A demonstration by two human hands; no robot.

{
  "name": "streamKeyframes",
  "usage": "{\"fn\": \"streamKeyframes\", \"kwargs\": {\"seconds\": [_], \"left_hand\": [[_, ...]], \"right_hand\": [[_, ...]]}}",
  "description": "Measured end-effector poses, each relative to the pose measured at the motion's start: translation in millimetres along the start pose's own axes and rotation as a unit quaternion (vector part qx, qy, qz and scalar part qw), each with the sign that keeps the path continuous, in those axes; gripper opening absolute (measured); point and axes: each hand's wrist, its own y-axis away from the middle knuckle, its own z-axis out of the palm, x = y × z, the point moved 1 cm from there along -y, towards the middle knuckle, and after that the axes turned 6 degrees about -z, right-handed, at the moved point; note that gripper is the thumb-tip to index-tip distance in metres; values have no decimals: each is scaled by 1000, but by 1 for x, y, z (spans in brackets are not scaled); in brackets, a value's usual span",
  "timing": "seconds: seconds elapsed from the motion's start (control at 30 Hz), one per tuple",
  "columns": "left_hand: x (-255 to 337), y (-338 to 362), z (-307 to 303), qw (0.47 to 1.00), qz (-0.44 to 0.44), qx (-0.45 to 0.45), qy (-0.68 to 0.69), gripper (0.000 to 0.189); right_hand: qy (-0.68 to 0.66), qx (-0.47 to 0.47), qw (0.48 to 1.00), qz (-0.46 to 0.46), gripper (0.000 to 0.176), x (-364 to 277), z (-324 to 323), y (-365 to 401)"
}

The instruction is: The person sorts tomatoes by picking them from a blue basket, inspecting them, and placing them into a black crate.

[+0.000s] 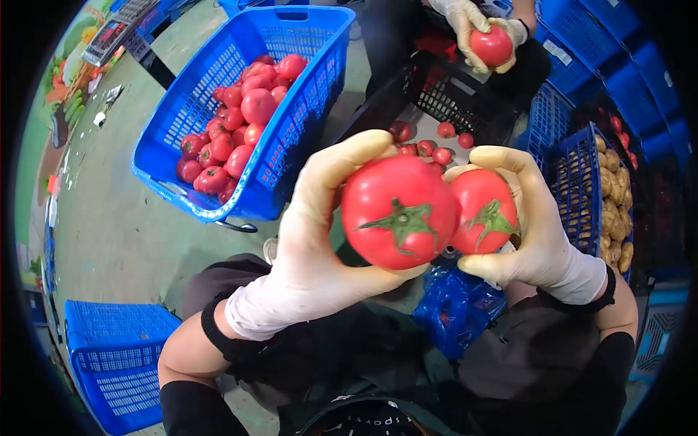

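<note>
My left hand (309, 232), in a pale glove, is closed around a large red tomato (385, 196) with a green star-shaped calyx facing me. A smaller tomato (476, 196), its green calyx showing too, is gripped by my gloved right hand (542, 225). The two tomatoes are side by side in front of me and appear to touch. Beyond them, a black crate (465, 94) holds several small tomatoes (441, 155). Below my right hand, a blue plastic bag (458, 305) lies between my legs.
Left of centre stands a blue basket (320, 43) with many tomatoes (233, 131). Across the black crate, a co-worker's gloved hands (465, 25) hold another tomato (491, 46). At right is a crate of potatoes (614, 196). Another blue basket (120, 363) sits lower left; a scale (120, 29) stands upper left.
</note>
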Motion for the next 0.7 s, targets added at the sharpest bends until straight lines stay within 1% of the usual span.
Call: {"fn": "streamKeyframes", "kwargs": {"seconds": [0.03, 0.07, 0.17, 0.23, 0.3, 0.4, 0.47, 0.5, 0.57, 0.6, 0.63, 0.67, 0.7], "left_hand": [[-3, -2, 2, 999, 15, 5, 33, 102], [-5, -1, 3, 998, 14, 10, 61, 103], [-4, -3, 6, 997, 4, 15, 74, 104], [-8, -3, 6, 994, 19, 10, 112, 106], [-8, -4, 5, 993, 24, 1, 114, 106], [-11, -4, 4, 991, 32, -24, 129, 104], [-11, -3, 5, 983, 25, -45, 179, 101], [-10, -4, 5, 983, 26, -46, 177, 101], [-9, -4, 4, 983, 29, -60, 170, 104], [-7, -4, 3, 984, 29, -60, 167, 104], [-5, -3, 3, 968, -28, -48, 245, 107], [-2, -2, 4, 942, -84, -38, 322, 110], [7, -1, 8, 919, -132, -8, 372, 94]], "right_hand": [[45, 1, 998, -34, 89, -2, -1, 2], [48, 6, 998, -33, 89, -4, -2, 2], [139, -24, 980, -140, 88, -8, -5, 0], [124, -16, 981, -146, 88, -11, -4, 0], [107, -8, 982, -154, 87, -14, -2, -2], [69, 1, 989, -133, 88, -16, -2, -1], [-17, -18, 996, -81, 90, -15, -2, 0], [-18, -18, 996, -83, 90, -16, -3, 0], [-62, -23, 998, -18, 90, -17, -3, -3], [-65, -24, 997, -20, 90, -22, -2, -5], [-131, -7, 989, 74, 86, -29, -2, -6], [-195, 12, 966, 168, 82, -31, -2, -6], [-352, -12, 924, 148, 68, -14, -5, -2]]}}
